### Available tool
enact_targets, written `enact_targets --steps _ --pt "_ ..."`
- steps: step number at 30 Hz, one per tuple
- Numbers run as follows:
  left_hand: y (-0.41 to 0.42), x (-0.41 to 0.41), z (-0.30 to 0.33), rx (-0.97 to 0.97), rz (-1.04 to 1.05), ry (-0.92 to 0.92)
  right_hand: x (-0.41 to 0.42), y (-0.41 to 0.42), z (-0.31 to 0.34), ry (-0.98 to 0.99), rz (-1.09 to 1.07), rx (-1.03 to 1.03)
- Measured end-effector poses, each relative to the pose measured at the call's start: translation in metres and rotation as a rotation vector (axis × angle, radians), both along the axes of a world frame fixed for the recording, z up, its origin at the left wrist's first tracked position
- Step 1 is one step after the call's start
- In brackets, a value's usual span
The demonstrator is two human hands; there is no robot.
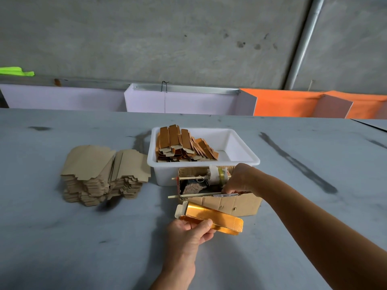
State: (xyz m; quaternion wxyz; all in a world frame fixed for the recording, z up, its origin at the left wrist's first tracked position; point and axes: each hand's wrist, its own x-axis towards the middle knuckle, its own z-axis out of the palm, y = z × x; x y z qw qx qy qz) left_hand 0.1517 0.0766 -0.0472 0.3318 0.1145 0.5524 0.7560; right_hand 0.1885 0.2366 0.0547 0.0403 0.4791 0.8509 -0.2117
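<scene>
Gold carton (213, 217): gripped at its near edge between thumb and fingers of the left hand (188, 233) and held over the table (83, 248) near the front middle, white flap end pointing left.

Right hand (238, 178): kept apart from the left, beyond the carton, with fingers curled down at the near rim of a cardboard box (230, 203). Whether anything is pinched cannot be told.

The box is set between the carton and a white tub (203, 163), against the tub. Folded cartons (184, 145) are piled in the tub's left half. Flat blanks (102, 174) are stacked left of the tub.
</scene>
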Motion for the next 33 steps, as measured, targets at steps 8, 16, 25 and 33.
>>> enact_targets --steps 8,16,25,33 --pt "0.002 -0.001 -0.002 0.012 0.001 -0.017 -0.001 -0.004 0.003 0.022 -0.050 -0.054" --pt "0.002 -0.001 -0.001 0.011 -0.002 -0.008 0.001 -0.003 0.008 0.079 -0.067 -0.200" --pt "0.003 0.000 -0.002 0.004 -0.002 0.007 0.005 -0.006 0.024 0.107 -0.088 -0.321" --pt "0.007 0.001 -0.001 0.028 0.043 0.013 0.011 -0.009 0.029 0.197 -0.141 -0.318"
